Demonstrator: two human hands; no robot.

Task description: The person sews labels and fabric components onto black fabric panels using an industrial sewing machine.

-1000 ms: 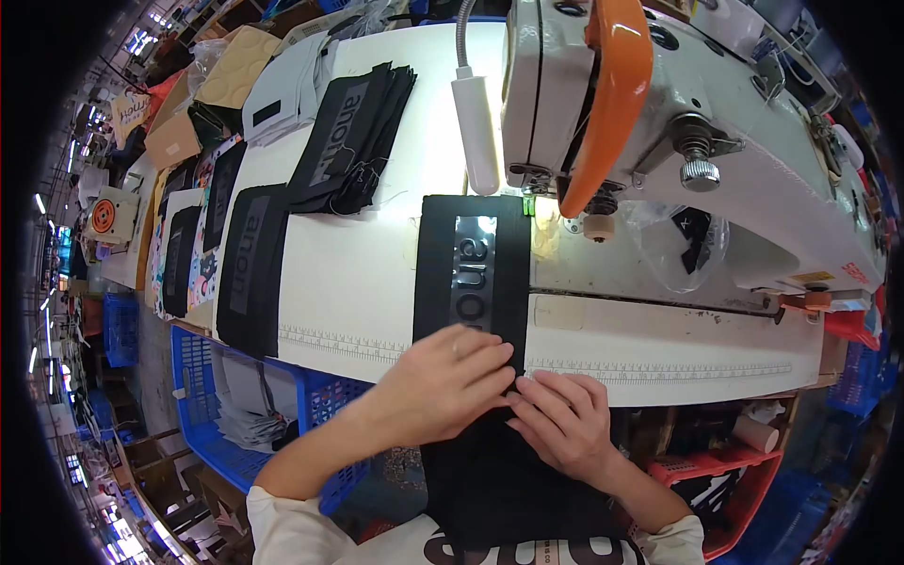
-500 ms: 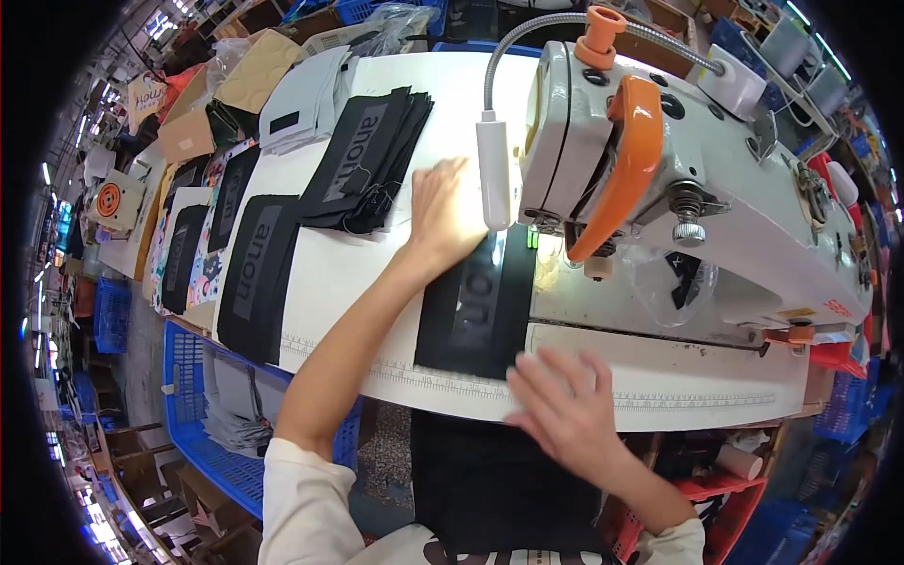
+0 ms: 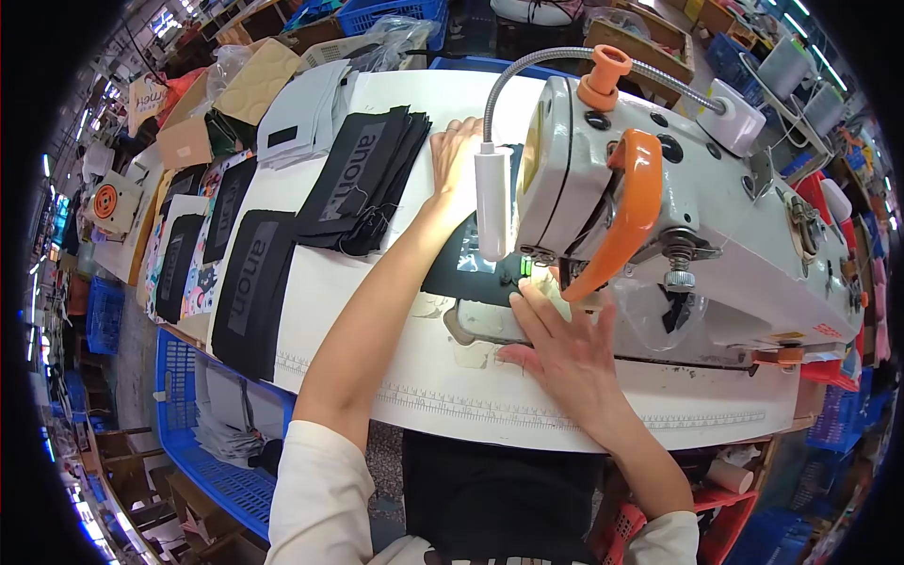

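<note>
A black fabric panel [image 3: 460, 278] with a glossy print lies under the head of the sewing machine [image 3: 603, 179]. My left hand [image 3: 457, 165] is at the panel's far left edge, its fingers bent and closed on the cloth, partly washed out by lamp glare. With fingers spread and fairly flat, my right hand [image 3: 570, 363] rests by the needle area, its fingertips touching the panel's near right corner. The white lamp [image 3: 492, 202] hides part of the panel. The needle itself is out of sight behind the machine head.
Left of my left arm lie a stack of black "anon" panels [image 3: 363, 179] and another panel pile [image 3: 250, 292]. Grey pieces [image 3: 303, 113] sit behind them. A ruler strip [image 3: 471, 410] runs along the table's front edge. A blue basket [image 3: 221, 471] stands below left.
The panel has slid away from me under the machine head, uncovering a metal plate in the table. My left hand has moved farther away with it; my right hand has come forward onto its near edge.
</note>
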